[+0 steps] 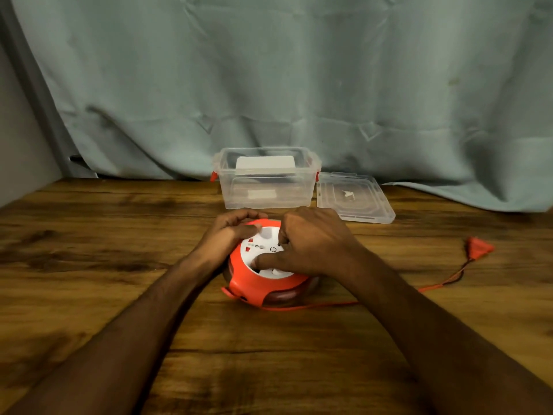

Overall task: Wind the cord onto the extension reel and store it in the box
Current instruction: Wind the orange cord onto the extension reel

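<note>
An orange extension reel (263,287) with a white socket face lies flat on the wooden table (104,235). My left hand (229,230) grips its far left rim, thumb on the white face. My right hand (308,241) rests on the white centre, fingers curled into it. An orange cord (311,307) leaves the reel's front edge, passes under my right forearm and runs right to an orange plug (478,248). Behind the reel stands the clear plastic box (266,199), without its lid, with red latches.
The clear lid (356,199) lies flat just right of the box. A white card-like piece (264,166) leans inside the box at the back. A grey-green curtain (269,85) hangs behind the table; a wall closes the left side.
</note>
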Demonstrator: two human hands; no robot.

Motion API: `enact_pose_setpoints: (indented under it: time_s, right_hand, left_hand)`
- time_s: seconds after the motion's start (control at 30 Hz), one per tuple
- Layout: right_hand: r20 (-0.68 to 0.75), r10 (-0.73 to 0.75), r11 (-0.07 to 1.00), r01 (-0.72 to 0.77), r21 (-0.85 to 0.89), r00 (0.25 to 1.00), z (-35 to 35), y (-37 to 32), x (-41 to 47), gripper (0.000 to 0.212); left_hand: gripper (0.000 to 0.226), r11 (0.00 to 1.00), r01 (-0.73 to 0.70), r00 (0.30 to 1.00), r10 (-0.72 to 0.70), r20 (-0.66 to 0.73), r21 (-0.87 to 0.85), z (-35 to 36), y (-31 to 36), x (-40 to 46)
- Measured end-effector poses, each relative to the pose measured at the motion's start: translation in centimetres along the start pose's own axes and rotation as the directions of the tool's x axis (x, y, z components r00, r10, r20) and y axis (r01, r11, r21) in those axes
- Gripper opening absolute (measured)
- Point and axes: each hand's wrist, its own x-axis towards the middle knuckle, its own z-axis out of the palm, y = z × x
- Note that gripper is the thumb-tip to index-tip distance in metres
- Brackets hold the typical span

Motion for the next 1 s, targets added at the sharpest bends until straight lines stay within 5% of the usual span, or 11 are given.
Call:
enact_pose_setpoints:
  time_s: [0.13,0.47,0.6,0.7,0.8,0.87,0.93,1.0]
  right_hand:
    - [-0.046,0.072,0.997,-0.072,-0.005,0.996,0.8,-0.8,0.1,0.059]
    - [0.022,0.215,0.971,-0.216,0.101,0.976,1.1,-0.2,0.8,0.057]
    - [-0.129,0.286,0.947,-0.259,0.191,0.950,0.2,1.8,1.0,0.038]
    - [-0.259,0.476,0.849,-0.362,0.385,0.840,1.0,3.0,1.3,0.027]
    - [-0.053,0.606,0.578,-0.394,0.715,0.794,2.0,3.6,2.2,0.012]
    - [0.221,0.489,0.368,-0.429,0.825,0.844,2.2,3.0,1.9,0.026]
    - [0.371,0.171,0.456,-0.407,0.791,0.913,2.9,2.6,1.1,0.033]
    - [0.456,-0.115,0.570,-0.317,0.758,0.883,3.4,1.9,0.4,0.062]
  left_hand:
    - [0.033,0.999,0.005,0.986,0.004,-0.169,0.053,0.5,0.3,-0.2]
    - [0.019,0.994,0.081,0.965,-0.098,-0.244,-0.078,0.1,0.5,-0.2]
    - [0.022,0.978,0.074,0.950,-0.128,-0.284,-0.195,-0.3,0.5,0.0]
    - [0.020,0.930,0.036,0.930,-0.165,-0.329,-0.365,-0.2,0.7,0.1]
    - [0.024,0.898,-0.014,0.908,-0.172,-0.381,-0.440,-0.2,0.9,0.2]
    - [0.020,0.878,-0.034,0.906,-0.174,-0.385,-0.477,-0.3,0.9,0.2]
    - [0.015,0.863,-0.060,0.903,-0.167,-0.395,-0.501,-0.4,0.9,0.3]
    - [0.014,0.860,-0.090,0.890,-0.157,-0.429,-0.502,-0.3,1.0,0.4]
